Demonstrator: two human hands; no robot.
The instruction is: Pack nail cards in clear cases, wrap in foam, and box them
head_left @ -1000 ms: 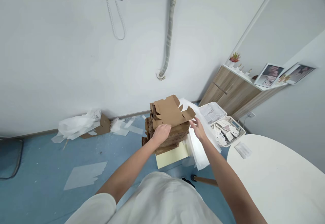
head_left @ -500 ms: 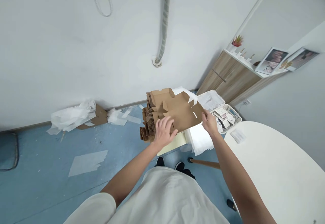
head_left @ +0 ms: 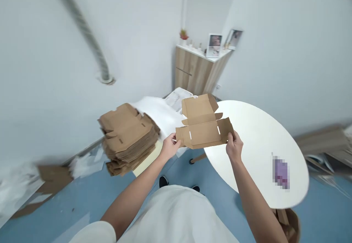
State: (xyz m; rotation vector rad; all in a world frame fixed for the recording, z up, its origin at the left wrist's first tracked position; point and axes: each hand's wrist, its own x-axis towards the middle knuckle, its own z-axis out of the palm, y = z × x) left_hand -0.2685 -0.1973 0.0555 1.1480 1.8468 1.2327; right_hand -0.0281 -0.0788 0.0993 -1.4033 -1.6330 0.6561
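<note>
Unfolded brown cardboard box blank (head_left: 204, 134) held in the air in front of the person, slotted panel nearest, flaps spread. Left hand (head_left: 170, 145): grip closed on the blank's left end, thumb on top. Right hand (head_left: 234, 145): grip closed on its right end flap. Beyond the blank's right side in view, round white worktop (head_left: 255, 125) bearing a purple item (head_left: 281, 172), pixelated, unreadable. Left of the blank, well apart: uneven stack of flat brown cardboard blanks (head_left: 129, 129). Farther off, wood-grain cabinet (head_left: 195, 70) with white top.
</note>
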